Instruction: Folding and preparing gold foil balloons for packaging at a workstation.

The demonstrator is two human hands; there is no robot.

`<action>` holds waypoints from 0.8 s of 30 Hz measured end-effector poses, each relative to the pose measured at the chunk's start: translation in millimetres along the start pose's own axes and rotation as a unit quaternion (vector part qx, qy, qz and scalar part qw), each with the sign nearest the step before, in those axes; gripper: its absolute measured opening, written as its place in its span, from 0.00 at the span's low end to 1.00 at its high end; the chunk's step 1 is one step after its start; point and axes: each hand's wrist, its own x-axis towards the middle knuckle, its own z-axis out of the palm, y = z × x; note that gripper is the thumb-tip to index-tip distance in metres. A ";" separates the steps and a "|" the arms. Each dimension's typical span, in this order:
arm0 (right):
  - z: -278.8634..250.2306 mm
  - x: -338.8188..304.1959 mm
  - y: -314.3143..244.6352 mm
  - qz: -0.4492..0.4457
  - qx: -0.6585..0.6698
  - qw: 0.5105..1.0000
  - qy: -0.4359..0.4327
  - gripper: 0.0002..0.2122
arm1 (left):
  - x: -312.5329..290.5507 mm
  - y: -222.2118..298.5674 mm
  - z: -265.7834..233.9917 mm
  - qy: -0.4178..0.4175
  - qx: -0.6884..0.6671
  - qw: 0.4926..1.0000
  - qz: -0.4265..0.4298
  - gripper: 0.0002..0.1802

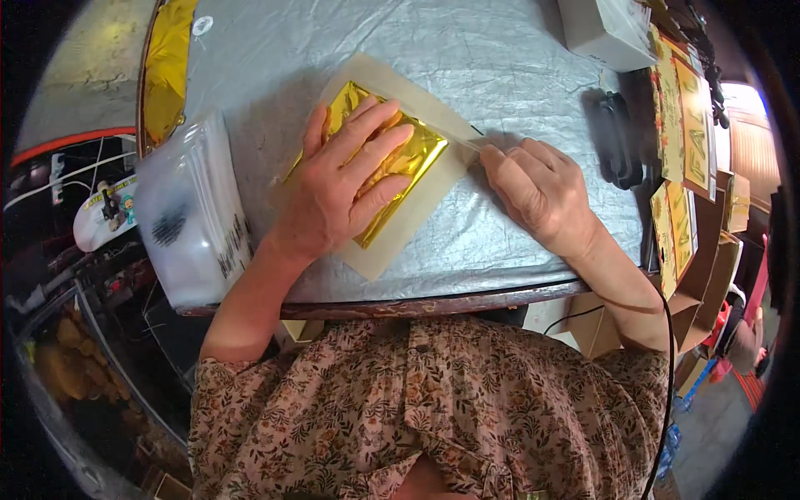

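Observation:
A shiny gold foil packet (429,148) lies tilted on the table, within the outline of a larger beige, slightly see-through sheet (367,262). I cannot tell whether this sheet is a bag or a flat wrapper. Spread across the foil is my left hand (342,179), palm down with its fingers apart. To its right, my right hand (537,192) is closed in a pinch at the sheet's right corner. The corner looks drawn out thin towards those fingers. What lies inside the right fist is hidden.
Clear plastic bags (187,217) are stacked at the table's left edge. Gold foil (169,62) lies at the far left. A dark strap-like object (618,137) rests on the right, near a white box (604,33) and printed cartons (683,117). Silvery cloth (467,258) covers the table.

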 end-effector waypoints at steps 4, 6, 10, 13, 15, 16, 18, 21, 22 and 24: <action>2.6 0.1 5.3 0.018 0.053 0.998 0.031 0.16 | 1.2 -0.4 0.3 -0.001 -0.018 1.000 -0.005 0.29; 1.2 1.1 4.4 0.050 0.069 0.996 0.031 0.16 | 1.7 0.0 0.4 -0.003 -0.014 1.000 -0.009 0.29; 1.1 4.3 4.6 0.042 0.078 0.996 0.016 0.15 | 1.0 -0.8 1.7 -0.008 0.006 1.000 -0.011 0.29; 3.3 3.0 5.0 0.045 0.073 0.996 0.021 0.14 | 0.8 -2.1 2.7 -0.010 0.004 1.000 -0.010 0.29; 2.4 2.2 3.4 0.085 0.095 0.992 0.027 0.14 | 0.7 -1.8 2.3 -0.013 0.002 1.000 -0.011 0.29; 0.5 1.5 2.9 0.084 0.095 0.992 0.027 0.14 | 1.0 -2.1 1.9 -0.015 0.002 1.000 -0.010 0.29; -4.9 -1.0 3.6 0.104 0.103 0.989 0.015 0.14 | 1.7 -2.8 2.5 -0.015 -0.002 1.000 -0.010 0.29; -8.1 -2.9 5.8 0.060 0.061 0.996 0.011 0.15 | 1.1 -2.2 1.3 -0.015 -0.005 1.000 -0.011 0.29; -9.1 -3.6 6.7 0.060 0.061 0.996 0.010 0.15 | 1.0 -2.1 1.6 -0.015 -0.006 1.000 -0.013 0.29; -10.9 -3.7 8.5 0.013 0.025 0.999 -0.026 0.18 | 0.3 -2.3 2.2 -0.015 -0.005 1.000 -0.015 0.29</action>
